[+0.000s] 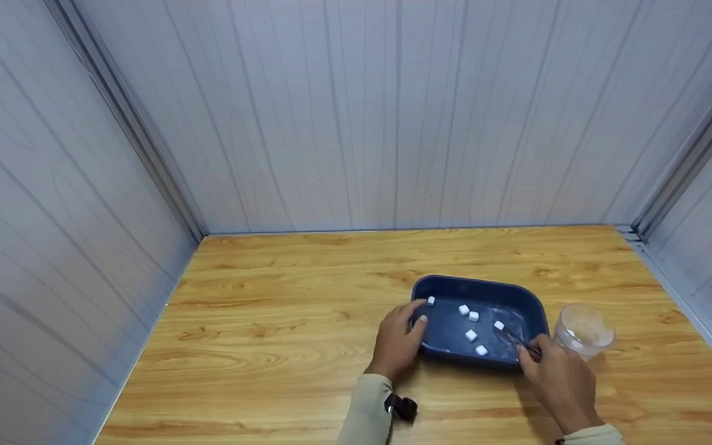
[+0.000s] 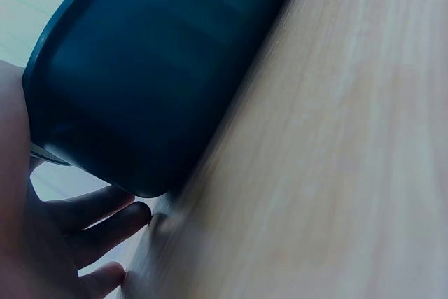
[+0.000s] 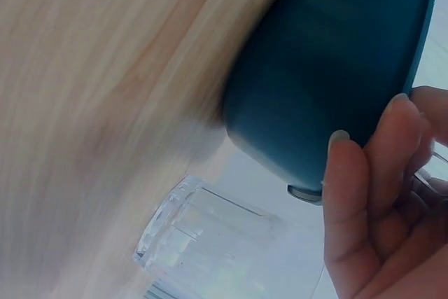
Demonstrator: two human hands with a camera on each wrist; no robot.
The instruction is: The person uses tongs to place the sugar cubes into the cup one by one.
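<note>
At the left end of a dark blue rectangular dish [image 1: 486,287], my left hand [image 1: 395,340] holds the rim, its thumb reaching over the inside edge. In the left wrist view, the other fingers [image 2: 112,232] extend outside below the dish's corner. My right hand [image 1: 561,380] grips slim metal tweezers [image 1: 524,343] over the dish's near right corner. Their tips meet a small white cube [image 1: 499,325] inside. Several more white cubes lie on the dish's floor, one cube [image 1: 431,301] by the left fingertips. In the right wrist view, curled fingers [image 3: 346,194] overlap the dish's outer wall.
A clear glass [image 1: 584,330] stands just right of the dish, beside the right hand, with something white low inside it. Everything sits on a wood-grain table [image 1: 282,327]. Pale panel walls [image 1: 362,123] close off the back and both sides.
</note>
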